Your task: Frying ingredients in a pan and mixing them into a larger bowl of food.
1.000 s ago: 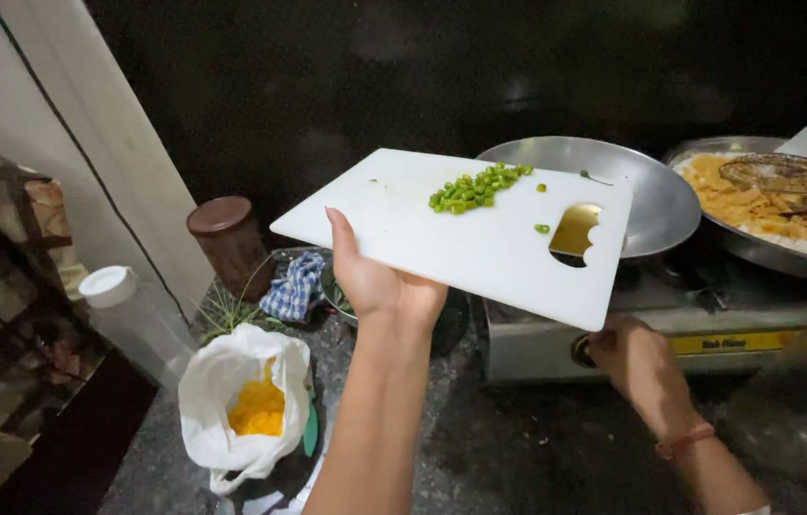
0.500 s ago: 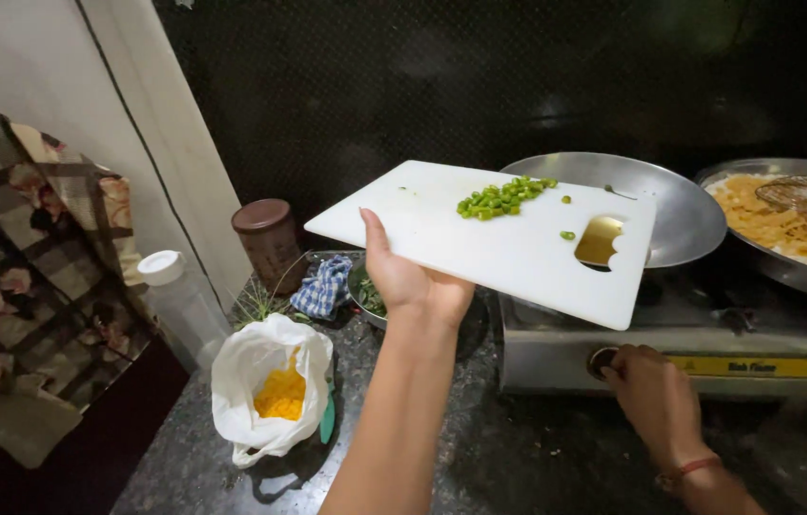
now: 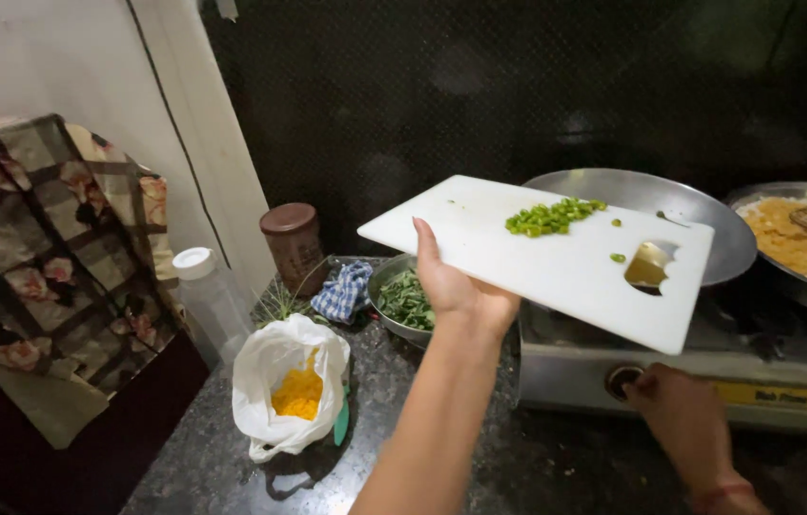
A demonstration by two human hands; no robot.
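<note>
Bowl (image 3: 386,286) of greens, left hand (image 3: 456,291) fingers gripping chopping board (image 3: 556,267), right hand (image 3: 680,420) fingers pinching stove knob (image 3: 624,380)

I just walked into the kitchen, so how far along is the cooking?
Done: green chillies lie chopped on the white cutting board, and a yellow dish fills the right pan. In hand: the left hand holds the board beside the empty steel pan; the right hand is at the stove knob. Left: the chillies are not yet in the pan.
</note>
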